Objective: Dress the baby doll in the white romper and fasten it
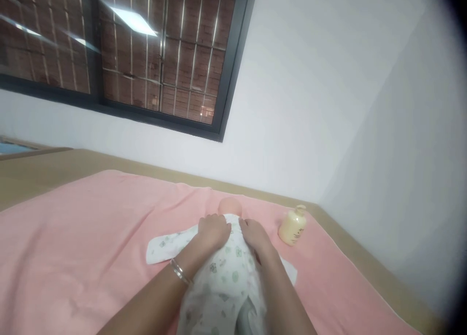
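Observation:
A baby doll lies on a pink towel (91,228), dressed in a white patterned garment (226,276). Its bare head (230,206) shows at the far end, just beyond my fingers. My left hand (213,230) rests on the doll's upper chest with fingers curled into the cloth near the collar. A metal bangle (180,271) sits on that wrist. My right hand (255,235) lies on the doll's other shoulder, fingers bent down on the fabric. One sleeve (164,245) of the garment spreads flat to the left.
A pale yellow pump bottle (293,226) lies tilted on the towel to the right of the doll. The towel covers a tan surface (44,169) that meets white walls. A dark-framed window (146,57) with bars is above left.

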`<action>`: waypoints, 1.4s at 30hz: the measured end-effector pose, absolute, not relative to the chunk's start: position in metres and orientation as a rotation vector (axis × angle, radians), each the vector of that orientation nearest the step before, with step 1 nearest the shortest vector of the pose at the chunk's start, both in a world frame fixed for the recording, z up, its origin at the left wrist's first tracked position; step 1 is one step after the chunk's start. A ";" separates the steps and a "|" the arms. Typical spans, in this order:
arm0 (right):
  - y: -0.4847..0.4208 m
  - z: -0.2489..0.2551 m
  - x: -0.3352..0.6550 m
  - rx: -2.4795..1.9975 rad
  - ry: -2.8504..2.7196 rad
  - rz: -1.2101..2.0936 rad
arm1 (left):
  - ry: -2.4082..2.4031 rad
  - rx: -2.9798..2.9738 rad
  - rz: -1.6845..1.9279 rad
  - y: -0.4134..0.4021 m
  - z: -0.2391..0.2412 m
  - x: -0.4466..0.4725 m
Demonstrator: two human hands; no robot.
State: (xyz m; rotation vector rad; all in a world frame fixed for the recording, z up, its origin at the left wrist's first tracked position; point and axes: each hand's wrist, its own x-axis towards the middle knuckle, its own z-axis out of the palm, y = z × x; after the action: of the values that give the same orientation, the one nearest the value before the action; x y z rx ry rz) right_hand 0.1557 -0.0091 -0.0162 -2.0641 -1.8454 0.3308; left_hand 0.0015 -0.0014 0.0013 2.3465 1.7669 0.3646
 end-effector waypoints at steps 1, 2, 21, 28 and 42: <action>-0.009 -0.016 0.156 -2.069 -1.848 0.334 | 1.770 2.349 0.360 -0.002 0.002 0.002; -0.009 -0.016 0.155 -2.076 -1.850 0.333 | 1.770 2.347 0.359 -0.002 0.002 0.002; -0.015 -0.006 0.152 -2.093 -1.896 0.344 | 1.755 2.394 0.369 -0.004 0.004 0.003; -0.033 0.008 0.138 -2.132 -1.937 0.270 | 1.669 2.322 0.372 0.008 0.003 -0.007; -0.020 -0.005 0.145 -2.086 -1.955 0.344 | 1.715 2.387 0.310 -0.003 0.005 0.000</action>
State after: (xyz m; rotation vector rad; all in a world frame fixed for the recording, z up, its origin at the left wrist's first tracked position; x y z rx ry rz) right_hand 0.1452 -0.0203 -0.0045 -2.0859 -1.9545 0.3444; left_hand 0.0001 -0.0033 0.0046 2.3868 1.7151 0.3102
